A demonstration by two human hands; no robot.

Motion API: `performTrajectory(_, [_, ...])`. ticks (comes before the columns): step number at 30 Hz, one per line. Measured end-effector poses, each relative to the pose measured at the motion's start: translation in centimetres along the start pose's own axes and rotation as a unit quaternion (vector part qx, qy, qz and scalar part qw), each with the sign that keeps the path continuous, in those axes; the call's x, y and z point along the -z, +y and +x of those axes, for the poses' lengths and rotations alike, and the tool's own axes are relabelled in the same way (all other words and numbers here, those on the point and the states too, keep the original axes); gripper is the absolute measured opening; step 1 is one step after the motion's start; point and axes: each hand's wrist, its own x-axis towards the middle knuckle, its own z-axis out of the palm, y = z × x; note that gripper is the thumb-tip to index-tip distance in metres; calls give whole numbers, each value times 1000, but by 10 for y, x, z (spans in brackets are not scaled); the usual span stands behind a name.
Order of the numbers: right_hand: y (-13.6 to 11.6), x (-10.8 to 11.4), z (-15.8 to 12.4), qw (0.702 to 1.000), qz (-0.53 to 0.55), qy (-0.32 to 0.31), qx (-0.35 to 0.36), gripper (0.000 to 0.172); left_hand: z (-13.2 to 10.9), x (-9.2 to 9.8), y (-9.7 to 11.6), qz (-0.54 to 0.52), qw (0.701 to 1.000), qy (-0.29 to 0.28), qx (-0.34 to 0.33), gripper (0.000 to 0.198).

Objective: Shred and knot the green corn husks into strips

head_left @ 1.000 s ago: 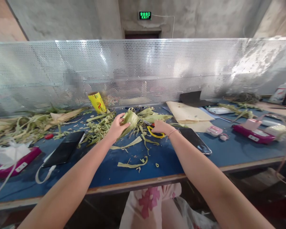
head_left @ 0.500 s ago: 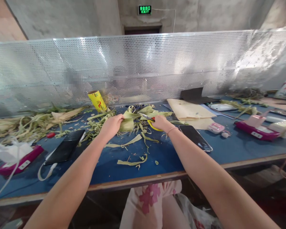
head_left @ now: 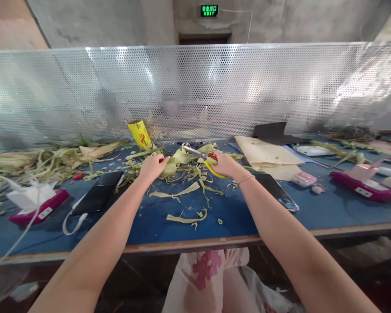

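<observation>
My left hand [head_left: 154, 166] pinches a pale green piece of corn husk [head_left: 170, 169] between thumb and fingers, just above the blue table. To its right, my right hand [head_left: 226, 165] is closed round the red and yellow handles of a pair of scissors [head_left: 195, 152]. Their metal blades point left, above more husk pieces and close to my left hand. Whether the blades touch any husk I cannot tell. Loose husk strips [head_left: 186, 217] and small scraps lie on the table in front of both hands.
A heap of husks [head_left: 19, 163] lies at the left, near a yellow tube [head_left: 140, 134]. Phones [head_left: 99, 191] [head_left: 275, 191] flank my arms. Purple power strips [head_left: 57, 206] [head_left: 366, 184] sit on both sides, beige paper [head_left: 263, 152] at the back right. A perforated metal screen [head_left: 234, 91] stands behind.
The scissors have lifted and their blades now show more fully, clear of my left fingers. My left hand still holds the husk. The whole view has shifted slightly.
</observation>
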Motion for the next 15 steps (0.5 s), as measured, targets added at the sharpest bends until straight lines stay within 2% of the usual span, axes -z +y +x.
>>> performTrajectory(2, [1, 5, -2, 1000, 10, -7, 14, 36, 1, -3, -4, 3, 1000, 18, 2, 38])
performTrajectory(8, [-8, 10, -9, 992, 36, -97, 75, 30, 2, -5, -13, 31, 996, 78, -19, 40])
performTrajectory(15, [-15, 10, -11, 985, 24, -133, 104, 20, 4, -7, -15, 35, 989, 117, -85, 39])
